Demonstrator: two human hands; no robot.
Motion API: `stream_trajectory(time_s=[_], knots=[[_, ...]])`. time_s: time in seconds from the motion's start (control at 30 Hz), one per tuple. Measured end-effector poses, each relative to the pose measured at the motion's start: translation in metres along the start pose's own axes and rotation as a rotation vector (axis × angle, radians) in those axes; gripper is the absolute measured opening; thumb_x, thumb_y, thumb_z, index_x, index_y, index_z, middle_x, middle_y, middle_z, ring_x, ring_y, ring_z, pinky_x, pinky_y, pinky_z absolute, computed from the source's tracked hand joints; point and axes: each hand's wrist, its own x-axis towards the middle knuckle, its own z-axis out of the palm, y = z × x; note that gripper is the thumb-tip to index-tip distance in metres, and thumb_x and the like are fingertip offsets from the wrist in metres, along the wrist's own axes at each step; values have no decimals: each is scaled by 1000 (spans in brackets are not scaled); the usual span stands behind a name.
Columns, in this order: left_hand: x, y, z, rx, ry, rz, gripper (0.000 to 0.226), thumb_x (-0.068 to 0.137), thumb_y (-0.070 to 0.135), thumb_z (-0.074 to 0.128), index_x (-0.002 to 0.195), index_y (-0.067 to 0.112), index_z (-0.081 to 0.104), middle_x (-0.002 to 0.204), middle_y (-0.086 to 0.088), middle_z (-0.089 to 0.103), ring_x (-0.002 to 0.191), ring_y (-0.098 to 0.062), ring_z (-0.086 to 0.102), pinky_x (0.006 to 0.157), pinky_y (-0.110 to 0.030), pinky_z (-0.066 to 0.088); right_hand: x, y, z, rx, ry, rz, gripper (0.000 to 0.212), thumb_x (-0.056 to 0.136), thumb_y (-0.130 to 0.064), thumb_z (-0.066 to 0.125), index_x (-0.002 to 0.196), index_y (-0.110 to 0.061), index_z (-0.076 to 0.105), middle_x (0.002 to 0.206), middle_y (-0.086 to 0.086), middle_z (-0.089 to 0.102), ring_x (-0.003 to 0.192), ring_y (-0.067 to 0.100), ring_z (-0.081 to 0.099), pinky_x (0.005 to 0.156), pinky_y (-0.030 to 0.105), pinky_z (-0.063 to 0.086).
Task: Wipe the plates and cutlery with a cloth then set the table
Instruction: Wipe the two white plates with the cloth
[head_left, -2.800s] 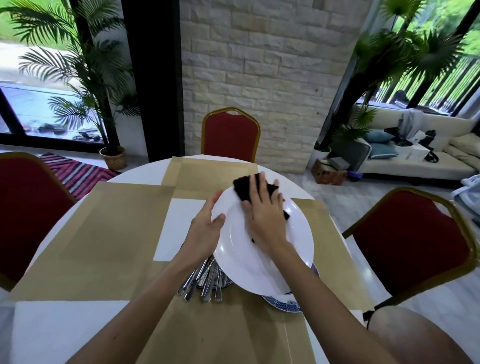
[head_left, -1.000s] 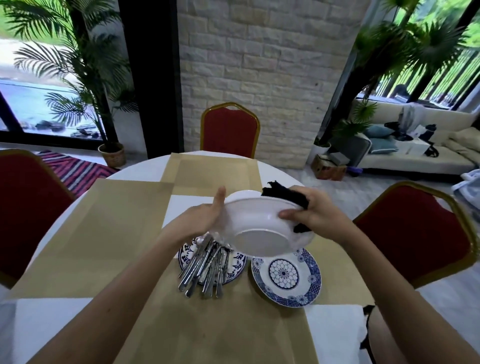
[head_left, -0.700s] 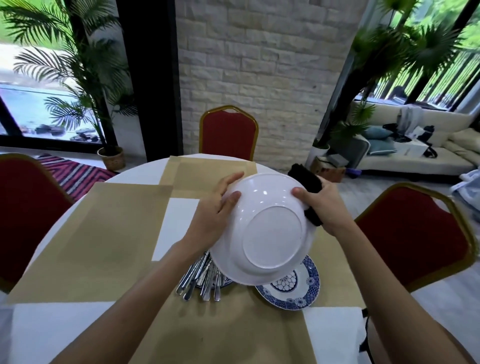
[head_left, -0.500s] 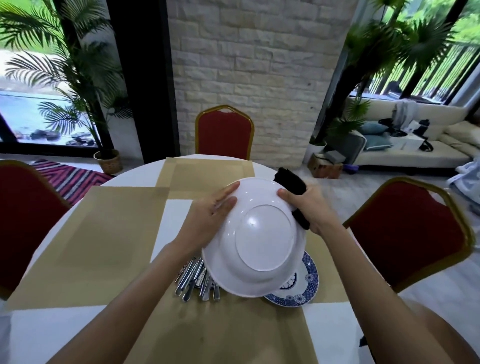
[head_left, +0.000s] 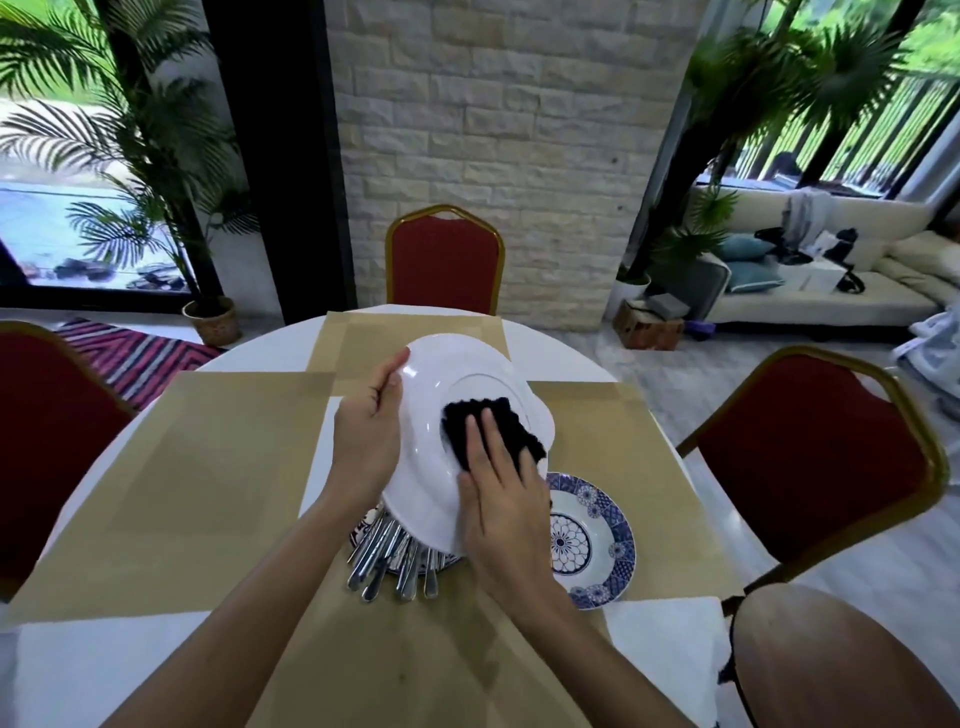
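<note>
Status: we are at the wiping stage, with the first piece in hand. We hold the white plate (head_left: 431, 395) in the air above the table (head_left: 270, 348), tilted, its underside and foot ring towards us. The left hand (head_left: 369, 431) grips the plate's left rim, thumb on the underside and fingers behind. The right hand (head_left: 498, 509) lies flat, fingers straight, and presses the black cloth (head_left: 453, 428) onto the foot ring area.

Remaining, as we judge it: one blue patterned plate (head_left: 587, 540) lies face up on the near placemat (head_left: 415, 649). The cutlery (head_left: 389, 556) lies bundled on a second patterned plate (head_left: 363, 522), mostly hidden beneath it. We cannot tell whether either has been wiped. No place is set: the left placemat (head_left: 208, 457) and the far placemat (head_left: 363, 332) carry nothing.

Surroundings: three red chairs stand round the table, one opposite (head_left: 441, 260), one on the right (head_left: 810, 457) and one on the left (head_left: 47, 415).

Obstructions: the held plate hangs directly over the cutlery and the stacked ware, so we must keep it lifted while moving it to a mat. The mats themselves are reachable.
</note>
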Motion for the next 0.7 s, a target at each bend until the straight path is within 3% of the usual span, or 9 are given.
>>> stream_trajectory(time_s=[0.07, 0.13, 0.2, 0.3, 0.47, 0.53, 0.6, 0.7], knots=[[-5, 0, 0, -23, -37, -17, 31, 102, 17, 39, 123, 30, 58, 107, 26, 61, 99, 8, 55, 92, -11, 41, 18, 2, -8, -20, 10, -63, 49, 103, -44, 18, 147, -32, 35, 154, -11, 33, 115, 27, 49, 96, 41, 40], [-8, 0, 0, -59, -38, -27, 32, 102, 16, 39, 123, 29, 59, 112, 18, 62, 103, 0, 54, 96, -17, 40, 44, 12, -18, -48, 14, 15, 50, 98, -47, 21, 147, -41, 32, 155, -18, 26, 128, 18, 37, 104, 42, 29], [-7, 4, 0, -76, -6, -16, 32, 102, 16, 39, 125, 26, 59, 115, 14, 62, 100, 2, 52, 96, -16, 38, 59, 28, -22, 133, -21, 158, 47, 100, -43, 25, 147, -41, 29, 156, -19, 23, 138, 6, 27, 115, 44, 21], [-2, 8, -3, -89, 49, -2, 32, 102, 15, 39, 126, 23, 58, 113, 23, 60, 100, 8, 53, 97, -13, 38, 40, 33, -16, 442, 43, 288, 45, 102, -37, 29, 148, -38, 27, 156, -17, 25, 138, -7, 19, 117, 39, 23], [-3, 6, 2, -11, -52, -4, 32, 103, 20, 38, 125, 32, 58, 97, 27, 62, 84, 14, 54, 79, -5, 42, 22, 8, -4, 183, 99, 44, 48, 101, -36, 24, 148, -29, 33, 157, -9, 27, 141, 2, 21, 118, 37, 19], [-6, 7, 6, 12, -83, 3, 33, 102, 20, 38, 126, 31, 58, 106, 20, 64, 93, 8, 55, 86, -10, 42, 44, 5, -11, 128, 61, -16, 49, 101, -35, 25, 148, -27, 34, 156, -6, 30, 141, 10, 26, 116, 34, 20], [-7, 6, 9, 20, -116, 3, 34, 102, 20, 38, 128, 29, 58, 112, 10, 64, 99, -3, 56, 89, -19, 44, 66, 6, -20, 98, 13, 0, 48, 100, -36, 26, 145, -28, 41, 154, -6, 35, 138, 16, 33, 115, 36, 25], [-9, 1, 9, 27, -145, 16, 33, 102, 21, 39, 126, 32, 60, 89, 7, 66, 77, -3, 54, 71, -18, 44, 96, 15, -35, 185, -132, 206, 41, 103, -32, 31, 141, -31, 47, 151, -12, 39, 138, 11, 35, 110, 28, 28]])
